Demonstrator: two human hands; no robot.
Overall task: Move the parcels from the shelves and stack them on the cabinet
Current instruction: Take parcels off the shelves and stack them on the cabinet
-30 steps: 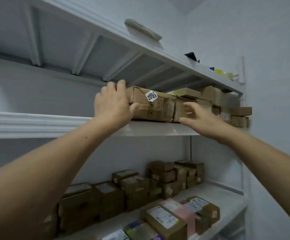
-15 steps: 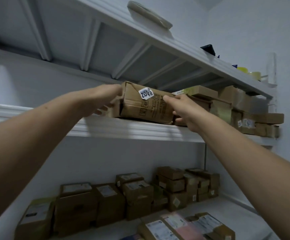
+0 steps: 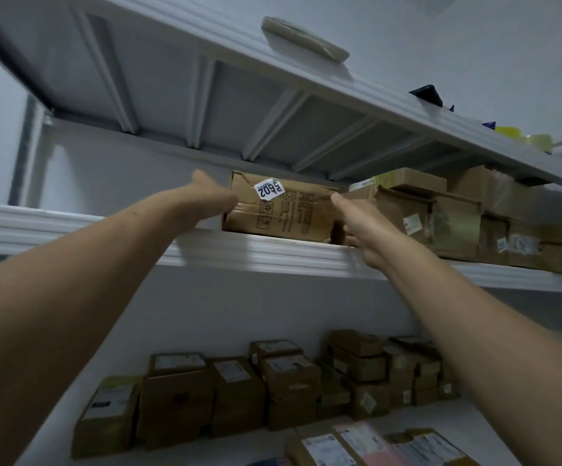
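The middle shelf (image 3: 273, 255) still carries the brown parcel (image 3: 286, 215), as before. It lies between your hands. Your right hand (image 3: 362, 223) has shifted to its right end and grips it. Your left hand (image 3: 214, 203) touches its left end, fingers hidden, so I cannot tell its grip.

Dim light; pale grey walls (image 3: 474, 35) behind white moulded-edge shelves (image 3: 71, 227) with ribbed undersides

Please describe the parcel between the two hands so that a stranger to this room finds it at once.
On the middle shelf, under the ribbed top shelf, brown boxes stand in a row. The parcel is the leftmost one, its ends held by the left hand and right hand. Only it bears a crooked white sticker with big dark digits.
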